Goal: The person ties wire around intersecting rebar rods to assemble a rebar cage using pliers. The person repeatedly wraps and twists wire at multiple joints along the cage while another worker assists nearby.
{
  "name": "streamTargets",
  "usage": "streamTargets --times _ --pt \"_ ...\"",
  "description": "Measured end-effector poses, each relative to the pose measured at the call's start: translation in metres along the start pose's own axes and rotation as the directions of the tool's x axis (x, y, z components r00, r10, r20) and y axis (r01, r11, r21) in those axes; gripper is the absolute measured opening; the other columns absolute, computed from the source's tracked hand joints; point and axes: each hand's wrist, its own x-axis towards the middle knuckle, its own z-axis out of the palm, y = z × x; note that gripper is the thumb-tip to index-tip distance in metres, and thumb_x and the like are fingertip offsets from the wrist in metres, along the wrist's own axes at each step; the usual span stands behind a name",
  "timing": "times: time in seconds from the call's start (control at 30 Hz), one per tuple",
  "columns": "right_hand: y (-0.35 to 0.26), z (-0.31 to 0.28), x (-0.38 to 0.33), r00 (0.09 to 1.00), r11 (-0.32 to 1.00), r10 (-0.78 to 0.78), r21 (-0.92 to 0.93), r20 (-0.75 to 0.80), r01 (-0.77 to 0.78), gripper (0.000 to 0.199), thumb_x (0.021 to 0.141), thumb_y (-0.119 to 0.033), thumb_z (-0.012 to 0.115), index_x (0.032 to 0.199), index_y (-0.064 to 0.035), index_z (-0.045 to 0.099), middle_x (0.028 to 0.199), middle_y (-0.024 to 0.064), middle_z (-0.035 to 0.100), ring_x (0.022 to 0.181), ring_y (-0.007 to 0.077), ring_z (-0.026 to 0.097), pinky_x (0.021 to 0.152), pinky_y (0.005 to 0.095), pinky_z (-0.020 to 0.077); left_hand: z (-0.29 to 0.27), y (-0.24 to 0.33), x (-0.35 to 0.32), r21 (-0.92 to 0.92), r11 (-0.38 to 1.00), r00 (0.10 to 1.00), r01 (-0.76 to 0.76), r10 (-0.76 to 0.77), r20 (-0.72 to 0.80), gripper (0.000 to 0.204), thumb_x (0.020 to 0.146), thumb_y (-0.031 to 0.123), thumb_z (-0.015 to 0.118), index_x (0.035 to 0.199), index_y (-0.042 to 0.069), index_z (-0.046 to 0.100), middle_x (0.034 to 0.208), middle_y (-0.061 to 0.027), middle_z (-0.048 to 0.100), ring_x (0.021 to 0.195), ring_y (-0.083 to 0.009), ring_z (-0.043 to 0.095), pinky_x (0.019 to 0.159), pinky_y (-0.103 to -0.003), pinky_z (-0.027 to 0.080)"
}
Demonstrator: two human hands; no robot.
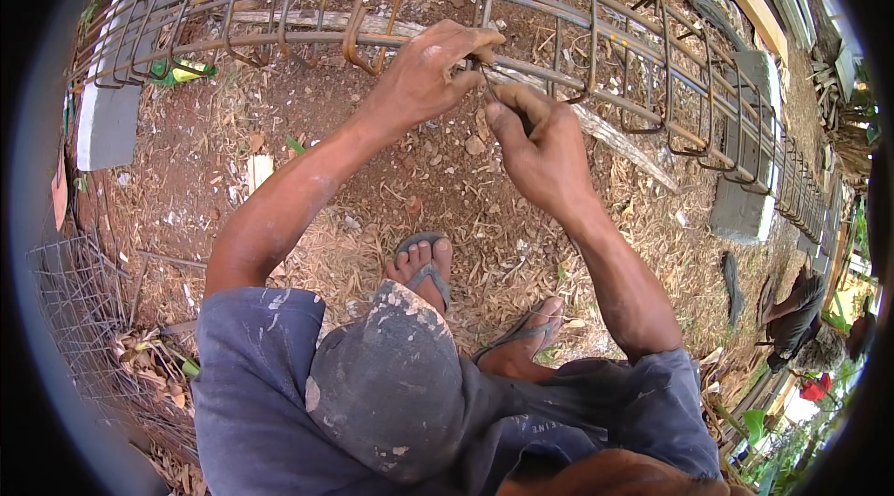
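A long cage of rusty steel reinforcing bars (549, 75) with square stirrups (590, 26) runs across the far side of the view. My left hand (433, 72) is at its near lower bar, thumb and fingers closed around a thin dark wire (489, 83) beside the bar. From the right, my right hand (545, 147) pinches the lower end of that same wire between thumb and forefinger. Both hands are close together, just left of a stirrup. The fingertips partly hide how the wire passes around the bar.
Grey blocks with white edges stand under the cage at left (107, 123) and right (745, 170). A weathered wood strip (624, 147) lies beneath it. Wire mesh (74, 310) is at the left edge. My sandalled feet (424, 268) stand on soil with dry leaves.
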Motion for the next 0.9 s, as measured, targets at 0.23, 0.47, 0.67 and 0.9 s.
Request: streamTargets --times 0.23,0.47,0.67,0.9 --pt "-0.004 -0.039 0.068 0.970 0.573 0.098 -0.809 0.221 0.127 0.025 0.091 -0.019 0.054 0.084 0.0024 0.065 0.071 0.0117 0.066 0.052 0.0208 0.060 0.048 0.0375 0.0484 0.008 0.000 0.011 -0.168 0.971 0.983 0.173 -0.180 -0.031 0.040 0.076 0.004 0.074 0.116 0.008 0.068 0.096 -0.0073 0.074 0.082 -0.0187 0.071 0.080 -0.034 0.057" --pt "0.010 0.002 0.023 0.891 0.921 0.232 0.206 0.390 -0.330 0.023 0.094 -0.020 0.053 0.100 0.0005 0.063 0.069 0.0086 0.064 0.058 0.0174 0.059 0.050 0.0334 0.0468 0.008 0.000 0.015 -0.082 0.994 0.997 0.066 -0.070 -0.045 0.037 0.078 0.001 0.069 0.114 0.010 0.069 0.093 -0.0075 0.074 0.094 -0.0225 0.067 0.087 -0.038 0.055" --pt "0.022 -0.061 -0.029 0.804 0.885 0.223 0.232 0.551 -0.404 0.042 0.103 -0.039 0.043 0.113 -0.0039 0.064 0.076 0.0074 0.065 0.066 0.0183 0.061 0.059 0.0361 0.0502 0.009 0.012 -0.004 0.032 0.996 0.989 0.081 -0.076 -0.126 0.044 0.082 0.006 0.069 0.124 0.013 0.062 0.110 -0.0092 0.068 0.107 -0.0244 0.063 0.093 -0.039 0.051" --pt "0.177 -0.105 -0.131 0.818 0.523 0.348 -0.819 0.458 0.236 0.082 0.081 -0.047 0.072 0.144 -0.0094 0.035 0.125 0.0214 0.052 0.097 0.0343 0.065 0.082 0.0442 0.0557 0.031 0.101 -0.099 -0.179 0.917 0.876 0.358 -0.396 -0.274 0.023 0.086 0.010 0.065 0.108 0.003 0.065 0.105 -0.0115 0.064 0.100 -0.0219 0.060 0.089 -0.038 0.051"
